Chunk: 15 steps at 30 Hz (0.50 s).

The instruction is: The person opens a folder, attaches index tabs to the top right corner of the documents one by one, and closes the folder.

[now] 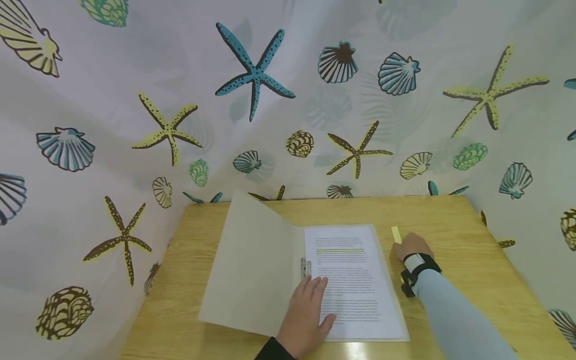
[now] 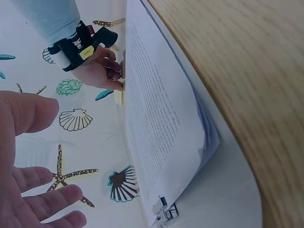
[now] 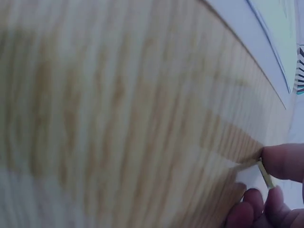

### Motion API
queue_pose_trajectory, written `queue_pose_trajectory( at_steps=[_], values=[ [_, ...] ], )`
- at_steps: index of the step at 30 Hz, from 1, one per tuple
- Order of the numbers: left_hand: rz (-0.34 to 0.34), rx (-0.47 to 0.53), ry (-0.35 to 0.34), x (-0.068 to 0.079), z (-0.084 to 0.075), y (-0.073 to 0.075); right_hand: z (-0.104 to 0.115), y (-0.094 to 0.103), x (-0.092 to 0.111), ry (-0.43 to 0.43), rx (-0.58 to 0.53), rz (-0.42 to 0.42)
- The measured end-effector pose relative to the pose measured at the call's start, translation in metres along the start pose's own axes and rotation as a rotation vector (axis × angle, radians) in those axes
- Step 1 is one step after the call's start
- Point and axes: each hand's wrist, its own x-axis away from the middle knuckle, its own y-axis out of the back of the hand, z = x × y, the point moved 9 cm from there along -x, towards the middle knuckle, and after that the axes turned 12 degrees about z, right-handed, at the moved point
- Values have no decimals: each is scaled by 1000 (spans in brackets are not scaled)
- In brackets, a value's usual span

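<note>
A cream folder lies spread on the table, its cover raised at the left. Printed pages with a yellow-highlighted line fill its right side, beside a metal fastener at the fold. My left hand is over the lower left edge of the pages, fingers loosely extended and holding nothing; whether it touches the paper I cannot tell. Right of the folder, my right hand pinches a narrow pale yellow sticky-note pad between thumb and finger. In the right wrist view, the pad's thin edge is seen close to the tabletop.
The wooden table extends around the folder on both sides. A white cloth printed with starfish and shells hangs behind the table and along its sides. Both wrists wear dark straps, and the right wrist's camera shows beside the strap.
</note>
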Motion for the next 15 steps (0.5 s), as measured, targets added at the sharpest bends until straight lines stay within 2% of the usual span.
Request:
queue_pose_trajectory(
  at_steps=[4, 7, 9, 12, 15],
  values=[
    [-18, -6, -5, 1, 2, 2, -2, 0, -2, 25, -46, 0],
    [-35, 2, -17, 1, 3, 5, 0, 3, 2, 41, -121, -4],
    [-57, 6, -31, 2, 3, 7, 7, 7, 8, 105, -145, -33],
    [-100, 14, -59, 4, 2, 11, 27, 11, 25, 253, -158, -51],
    [-134, 28, -79, 6, 1, 15, 53, 5, 53, 404, -178, 11]
  ],
)
